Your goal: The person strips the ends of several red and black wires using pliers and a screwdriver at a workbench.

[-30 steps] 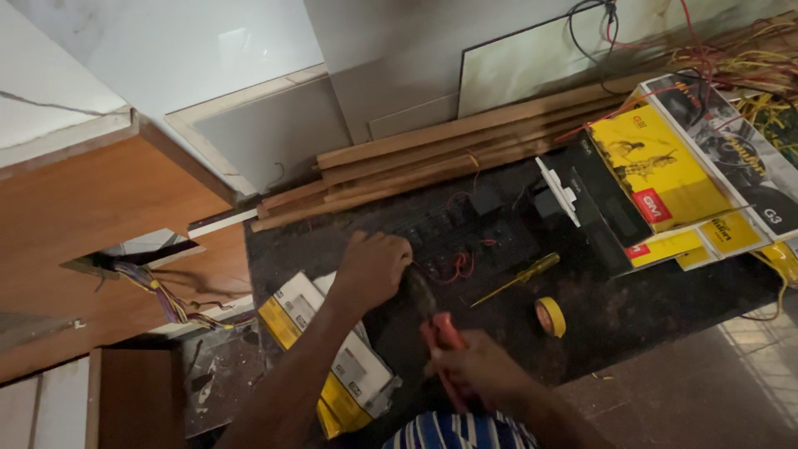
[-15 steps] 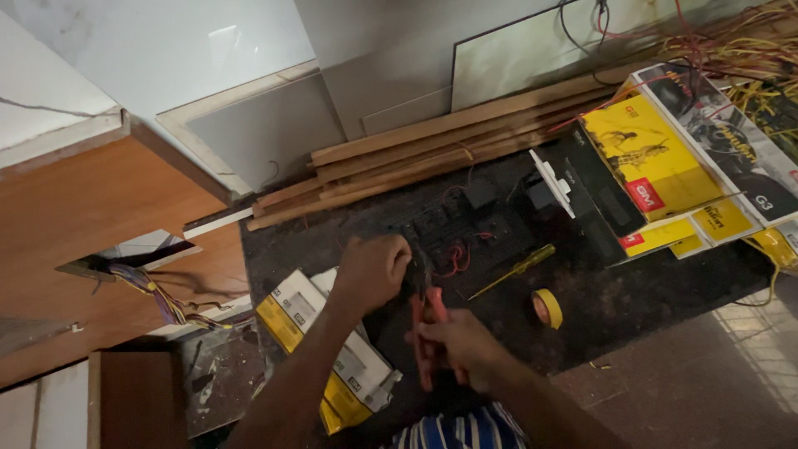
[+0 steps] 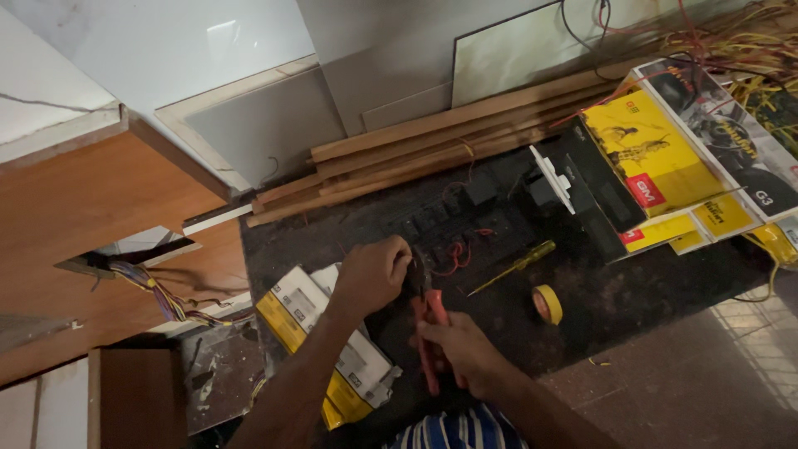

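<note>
Dark stone forms the worktop (image 3: 632, 291), set against a pale wall with wooden cabinet panels on the left. Near its front edge the right hand (image 3: 465, 353) has its grip pressed together around the red handles of a pair of pliers (image 3: 431, 328), whose dark nose points away toward the left hand (image 3: 374, 270). That left hand is curled into a loose fist just beside the plier nose, its grip pinching something too small to make out, close to a tangle of red wires (image 3: 453, 258) and dark switch parts (image 3: 432, 220). Just right of the hands lies a yellow-handled screwdriver (image 3: 515, 264), angled across the stone, and nearer than it a small roll of yellow tape (image 3: 547, 303) rests on its side. Left of the forearm, a yellow and white box (image 3: 320, 345) overhangs the worktop edge. Farther back, long wooden strips (image 3: 432, 154) lie stacked along the wall. At the far right sit yellow and black cartons (image 3: 657, 162), with a white switch plate (image 3: 553, 179) leaning at their left side and loose yellow and red cables (image 3: 748, 41) heaped behind. Striped wires (image 3: 158, 291) hang from a cutout in the left cabinet panel.
</note>
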